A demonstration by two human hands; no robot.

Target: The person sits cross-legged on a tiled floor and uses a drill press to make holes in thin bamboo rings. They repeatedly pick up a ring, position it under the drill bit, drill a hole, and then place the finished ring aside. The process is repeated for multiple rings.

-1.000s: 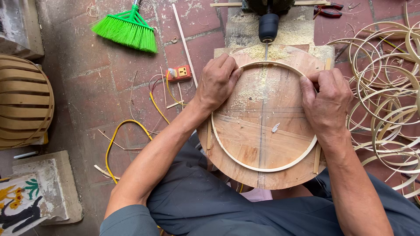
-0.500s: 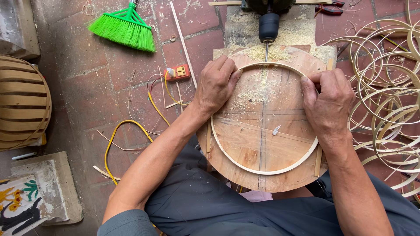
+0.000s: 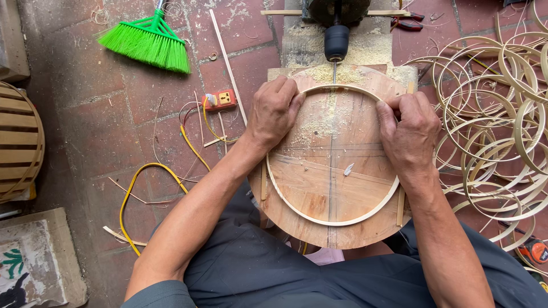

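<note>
The left hand [image 3: 273, 113] is curling its grip closed over the upper left arc of the thin pale bamboo hoop [image 3: 334, 222], fingers bent over the strip and pressing it down. The right hand [image 3: 406, 132] is doing the same on the upper right arc, its grip shut on the strip with the knuckles raised. The hoop is lying flat on the round wooden board [image 3: 319, 182], slightly oval, its long axis running from the person's lap toward the drill; its top edge is sitting between the two hands, and the rest is curving down below them toward the person's lap.

The top of the hoop is meeting the thin drill bit [image 3: 334, 72] of the black drill chuck [image 3: 336, 43], which is pointing straight down at the board's far edge. Pale sawdust [image 3: 328, 74] is lying around that spot. Right of the board, a tangle of loose bamboo hoops [image 3: 491, 114] is resting on the brick floor [image 3: 114, 114]. Left of the board are a yellow cable [image 3: 137, 182], an orange power socket [image 3: 221, 100] and, farther off, a green broom [image 3: 147, 41].
</note>
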